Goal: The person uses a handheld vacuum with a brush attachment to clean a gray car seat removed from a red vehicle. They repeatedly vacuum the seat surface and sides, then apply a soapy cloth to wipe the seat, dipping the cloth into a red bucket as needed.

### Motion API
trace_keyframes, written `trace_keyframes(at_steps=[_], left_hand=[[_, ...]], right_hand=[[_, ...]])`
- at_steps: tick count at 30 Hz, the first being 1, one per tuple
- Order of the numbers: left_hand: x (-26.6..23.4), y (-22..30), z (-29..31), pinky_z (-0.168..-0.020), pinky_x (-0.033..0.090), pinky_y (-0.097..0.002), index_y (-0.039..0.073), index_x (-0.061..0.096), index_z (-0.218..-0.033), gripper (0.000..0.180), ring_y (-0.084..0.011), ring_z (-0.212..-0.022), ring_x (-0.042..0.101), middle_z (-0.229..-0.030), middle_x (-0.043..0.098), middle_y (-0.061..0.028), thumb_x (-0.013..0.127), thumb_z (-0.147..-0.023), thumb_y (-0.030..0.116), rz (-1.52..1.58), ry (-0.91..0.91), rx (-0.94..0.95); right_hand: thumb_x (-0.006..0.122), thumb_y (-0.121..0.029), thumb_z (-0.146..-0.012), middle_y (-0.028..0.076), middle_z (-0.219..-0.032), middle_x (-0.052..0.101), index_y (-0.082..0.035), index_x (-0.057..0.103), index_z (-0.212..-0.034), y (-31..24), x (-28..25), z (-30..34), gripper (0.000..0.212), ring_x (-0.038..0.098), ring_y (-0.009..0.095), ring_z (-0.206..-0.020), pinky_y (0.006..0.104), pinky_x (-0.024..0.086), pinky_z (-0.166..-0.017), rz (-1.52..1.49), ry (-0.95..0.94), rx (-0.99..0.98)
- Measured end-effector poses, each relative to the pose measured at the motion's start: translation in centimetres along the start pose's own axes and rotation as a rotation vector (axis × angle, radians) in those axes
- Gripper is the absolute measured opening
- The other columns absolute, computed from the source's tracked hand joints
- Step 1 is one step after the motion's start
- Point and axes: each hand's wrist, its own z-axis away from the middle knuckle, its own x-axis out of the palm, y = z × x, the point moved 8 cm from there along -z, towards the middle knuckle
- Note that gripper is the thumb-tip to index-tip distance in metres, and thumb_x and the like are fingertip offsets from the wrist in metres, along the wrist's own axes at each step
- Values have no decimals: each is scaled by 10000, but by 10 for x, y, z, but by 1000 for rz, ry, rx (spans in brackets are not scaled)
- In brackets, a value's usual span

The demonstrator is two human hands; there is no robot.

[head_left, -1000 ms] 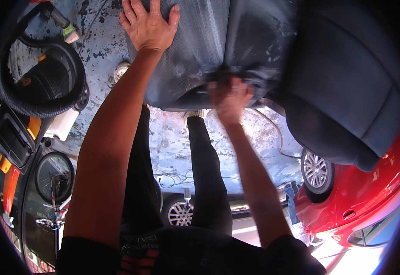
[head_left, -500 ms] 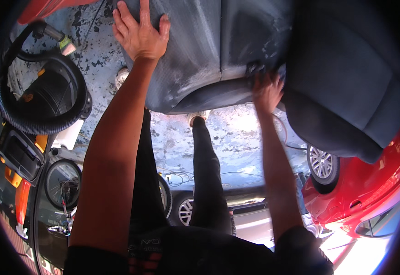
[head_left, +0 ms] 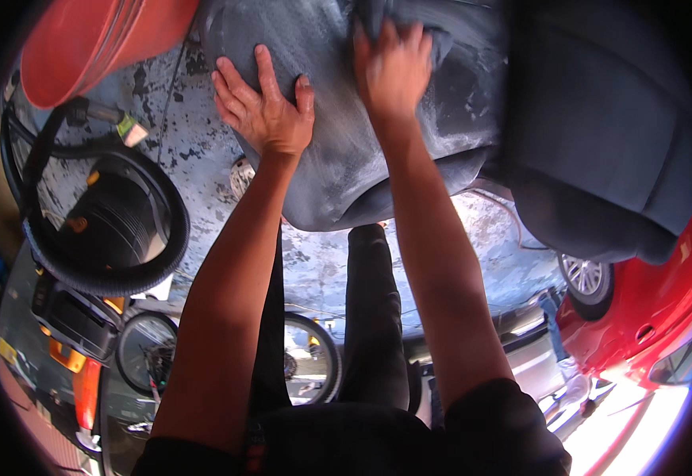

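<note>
A dark grey car seat (head_left: 322,170) fills the upper middle, its cushion streaked with whitish film. Flat on the left part of this cushion lies my left hand (head_left: 267,111), fingers spread and holding nothing. My right hand (head_left: 394,75) presses on the cushion farther right and is blurred by motion. Under and beside its fingers shows a dark cloth (head_left: 441,46), bunched up; part of it is hidden by the hand. The seat's backrest (head_left: 600,135) rises on the right.
A red bucket (head_left: 72,51) is at the upper left. Below it lie a black vacuum hose (head_left: 175,230) and a vacuum cleaner (head_left: 112,214) on the worn, paint-flaked floor (head_left: 195,135). Bicycle wheels (head_left: 314,357) stand behind me. A red car (head_left: 640,317) is at the right.
My right hand has swept left and away from me across the cushion with the cloth, leaving the backrest's base. The view has shifted, showing more of the bucket. My left hand stays on the seat.
</note>
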Motion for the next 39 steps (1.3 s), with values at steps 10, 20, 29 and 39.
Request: trace_keyframes(at_steps=[10, 20, 29, 39], left_hand=[[14, 30, -108, -1267, 145, -667, 297, 465, -1625, 687, -374, -1599, 293, -1748, 291, -159, 612, -1002, 546, -107, -143, 444], [30, 38, -107, -1245, 144, -650, 309, 451, -1631, 697, -360, -1607, 255, -1762, 242, -177, 633, -1000, 544, -72, -74, 524], [38, 31, -98, -1258, 65, -648, 237, 458, -1631, 717, -403, -1610, 240, -1757, 238, -234, 618, -999, 536, -157, -55, 516], [37, 40, -102, -1243, 92, -635, 263, 472, -1614, 645, -391, -1579, 278, -1729, 298, -217, 513, -1051, 574, -73, -45, 537]], right_hand=[[694, -266, -971, 266, -1295, 686, 0, 623, -1425, 111, -83, 106, 531, 635, 481, -1177, 533, 516, -1021, -228, 173, 491], [653, -309, -985, 121, -1533, 564, -313, 488, -1613, 196, -35, 28, 650, 567, 348, -1284, 553, 479, -1014, 364, -180, 223], [620, -254, -992, 186, -1331, 682, -179, 633, -1483, 151, -16, -4, 497, 638, 432, -1130, 573, 542, -944, 205, 106, 405], [521, -424, -1092, 180, -1394, 666, -127, 390, -1655, 232, -43, 110, 650, 620, 392, -1287, 570, 560, -989, 505, -280, 526]])
